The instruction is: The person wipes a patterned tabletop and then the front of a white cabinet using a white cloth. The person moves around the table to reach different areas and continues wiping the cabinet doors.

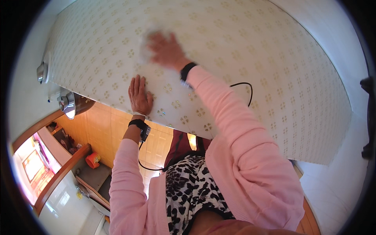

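My left hand (140, 98) lies flat on a white table covering (176, 88) with a gold clover pattern, close to the near edge, fingers stretched out and thumb apart. Farther across the covering and to the right of it, my right hand (166, 50) is blurred, palm down with fingers spread. A pale, whitish blur shows around its fingertips; it may be a thin cloth or wipe, but I cannot tell. Black straps circle both wrists, and the left one carries a small device (144, 131).
A black cable (251, 91) curves over the covering beside my right forearm. Off the left edge stand a metal-and-brown vessel (77, 104) and a metal bowl (42, 72). An orange container (93, 160) sits at lower left, near a wooden rail (63, 176).
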The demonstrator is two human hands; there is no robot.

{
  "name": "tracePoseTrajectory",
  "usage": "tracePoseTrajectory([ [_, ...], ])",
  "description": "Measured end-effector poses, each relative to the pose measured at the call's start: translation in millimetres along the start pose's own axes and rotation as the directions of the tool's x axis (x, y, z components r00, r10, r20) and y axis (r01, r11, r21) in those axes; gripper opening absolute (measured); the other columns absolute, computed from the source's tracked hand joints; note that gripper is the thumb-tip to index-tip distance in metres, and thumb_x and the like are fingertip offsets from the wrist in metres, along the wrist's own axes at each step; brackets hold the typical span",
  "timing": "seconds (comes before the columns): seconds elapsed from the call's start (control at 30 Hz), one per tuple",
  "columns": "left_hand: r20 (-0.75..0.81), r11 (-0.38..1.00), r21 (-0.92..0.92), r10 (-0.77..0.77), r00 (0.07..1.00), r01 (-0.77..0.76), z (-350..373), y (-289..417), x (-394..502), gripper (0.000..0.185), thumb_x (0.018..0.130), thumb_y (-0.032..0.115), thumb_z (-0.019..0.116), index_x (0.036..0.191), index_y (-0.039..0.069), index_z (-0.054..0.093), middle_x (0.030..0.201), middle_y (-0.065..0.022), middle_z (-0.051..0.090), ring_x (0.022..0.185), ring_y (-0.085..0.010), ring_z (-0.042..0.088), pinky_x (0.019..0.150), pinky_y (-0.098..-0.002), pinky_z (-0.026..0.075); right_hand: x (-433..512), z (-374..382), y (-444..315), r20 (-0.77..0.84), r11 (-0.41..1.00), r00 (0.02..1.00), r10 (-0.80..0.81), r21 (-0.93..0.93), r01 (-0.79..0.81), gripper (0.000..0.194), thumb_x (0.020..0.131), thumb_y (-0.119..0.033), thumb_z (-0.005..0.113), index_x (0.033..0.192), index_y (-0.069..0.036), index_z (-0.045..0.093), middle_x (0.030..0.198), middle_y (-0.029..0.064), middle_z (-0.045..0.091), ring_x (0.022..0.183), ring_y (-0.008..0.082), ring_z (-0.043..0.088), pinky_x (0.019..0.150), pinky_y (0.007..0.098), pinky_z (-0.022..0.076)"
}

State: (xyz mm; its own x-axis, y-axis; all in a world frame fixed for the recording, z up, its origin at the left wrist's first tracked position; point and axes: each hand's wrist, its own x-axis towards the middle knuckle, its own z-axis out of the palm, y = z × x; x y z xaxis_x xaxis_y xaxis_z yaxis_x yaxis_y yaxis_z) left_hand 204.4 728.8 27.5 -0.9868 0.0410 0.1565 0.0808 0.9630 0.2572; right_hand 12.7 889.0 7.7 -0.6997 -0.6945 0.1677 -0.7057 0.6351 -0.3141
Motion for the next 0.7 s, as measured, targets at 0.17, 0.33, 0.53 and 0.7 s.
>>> tracePoseTrajectory([
  [0.17,-0.015,1.000,0.010,0.024,1.000,-0.024,0,0,-1,0.061,0.082,0.014,0.053,0.141,0.005,0.040,0.150,-0.0160,0.035,0.140,-0.0357,0.028,0.113,-0.0495,0.022,-80,-53,189,-0.326,0.841,0.866,0.379,-0.268,-0.469,0.054,0.089,-0.044,0.053,0.137,-0.019,0.046,0.149,0.0045,0.038,0.140,0.0247,0.027,0.099,0.0672,0.0285],
  [0.33,-0.056,0.999,-0.007,0.054,0.997,-0.054,3,-1,-3,0.061,0.083,0.015,0.054,0.141,0.005,0.041,0.150,-0.0152,0.036,0.140,-0.0351,0.029,0.112,-0.0495,0.023,-288,-107,292,-0.416,0.424,0.540,0.732,-0.342,-0.838,0.063,0.094,-0.055,0.042,0.147,-0.021,0.036,0.155,0.0067,0.030,0.143,0.0311,0.021,0.101,0.0713,0.0268],
  [0.53,-0.069,0.999,0.007,0.035,0.997,-0.035,8,-5,-5,0.060,0.083,0.017,0.054,0.141,0.007,0.041,0.149,-0.0142,0.037,0.140,-0.0343,0.029,0.112,-0.0487,0.023,-479,-127,203,-0.441,0.104,0.189,0.877,-0.209,-0.972,0.064,0.097,-0.053,0.038,0.149,-0.016,0.030,0.154,0.0134,0.029,0.141,0.0341,0.025,0.100,0.0671,0.0312],
  [0.7,-0.081,1.000,0.011,0.016,0.997,-0.016,12,-7,-8,0.060,0.083,0.018,0.053,0.141,0.009,0.042,0.150,-0.0128,0.037,0.140,-0.0338,0.029,0.113,-0.0484,0.023,-475,-94,110,-0.463,-0.161,-0.085,0.882,-0.128,-0.979,0.065,0.098,-0.053,0.033,0.149,-0.014,0.029,0.155,0.0154,0.026,0.142,0.0355,0.025,0.103,0.0668,0.0277],
])
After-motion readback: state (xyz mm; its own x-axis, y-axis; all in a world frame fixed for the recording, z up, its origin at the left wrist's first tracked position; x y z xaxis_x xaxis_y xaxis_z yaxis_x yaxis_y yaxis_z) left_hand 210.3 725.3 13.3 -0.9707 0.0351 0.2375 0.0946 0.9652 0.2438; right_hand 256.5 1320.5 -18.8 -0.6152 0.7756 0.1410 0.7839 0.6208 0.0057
